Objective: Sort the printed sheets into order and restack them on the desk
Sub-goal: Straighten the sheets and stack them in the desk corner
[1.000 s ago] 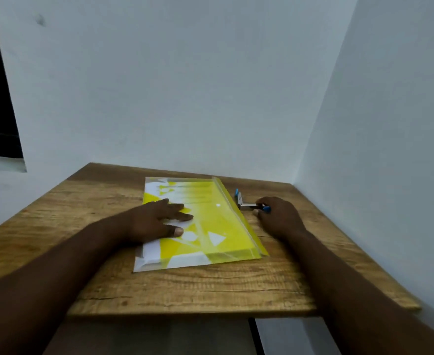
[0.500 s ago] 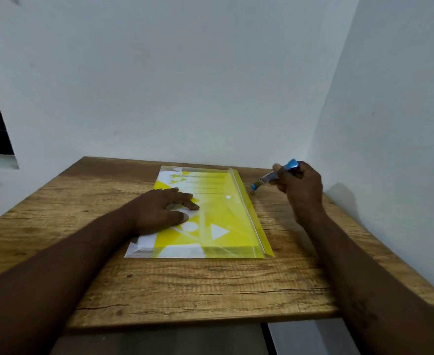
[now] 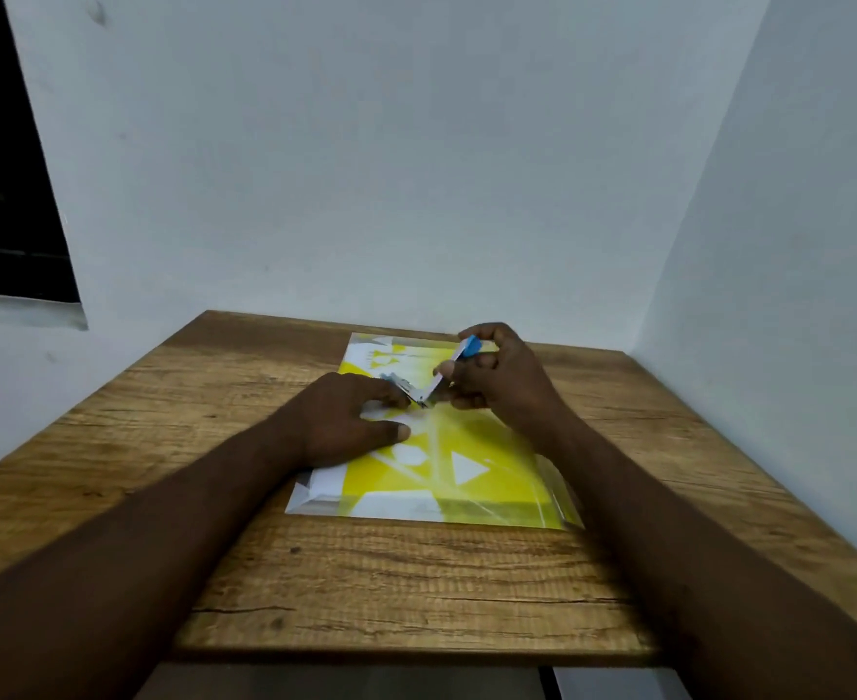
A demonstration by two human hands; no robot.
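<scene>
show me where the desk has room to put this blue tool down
Bare wood: the patch left of the yellow folder out to the desk edge; the strip between the folder's near edge and the desk front; a narrower strip right of it, by the wall. Crowded: the folder's middle, where the left hand presses and the right hand holds the blue tool.

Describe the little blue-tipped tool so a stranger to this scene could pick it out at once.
Start at the wooden desk, then the yellow folder lying on it. Over the folder's far half, the right hand grips a small tool, metal end angled down beside the left hand. Its blue cap and silvery body are the only blue and metal in sight.
</scene>
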